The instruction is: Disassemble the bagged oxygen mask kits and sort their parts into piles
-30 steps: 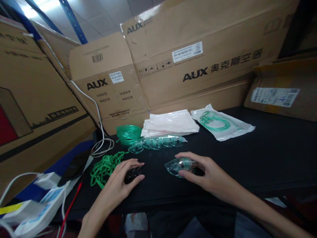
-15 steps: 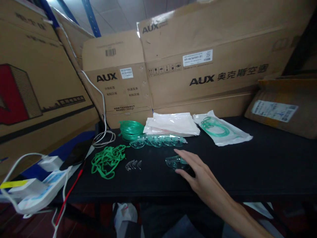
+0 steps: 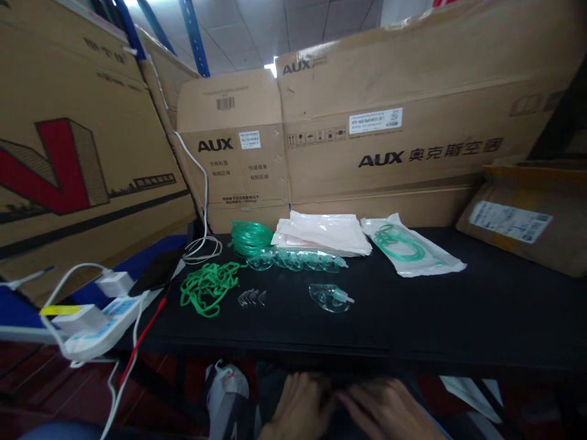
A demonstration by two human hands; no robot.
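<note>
Below the table's front edge, over the lap, my left hand [image 3: 300, 403] and my right hand [image 3: 387, 403] lie close together. Both are dim and smeared, so their fingers cannot be made out well, and nothing shows in them. A clear green oxygen mask [image 3: 331, 298] lies alone on the black table [image 3: 413, 318], its pale connector pointing right. Behind it sits a row of nested masks [image 3: 298, 260]. To the left are small clear bent strips [image 3: 252, 297] and a tangle of green elastic straps [image 3: 211, 287].
Coiled green tubing [image 3: 251, 238], a stack of white bags [image 3: 323, 233] and a bag with green tubing inside [image 3: 413, 247] line the back. A power strip [image 3: 103, 324] with cables is at left. Cardboard boxes [image 3: 316, 177] wall the table; another box [image 3: 513, 214] stands right.
My right hand has left the single mask and dropped to the lap, where my left hand has come into view. The mask stays on the table. The camera view has shifted slightly.
</note>
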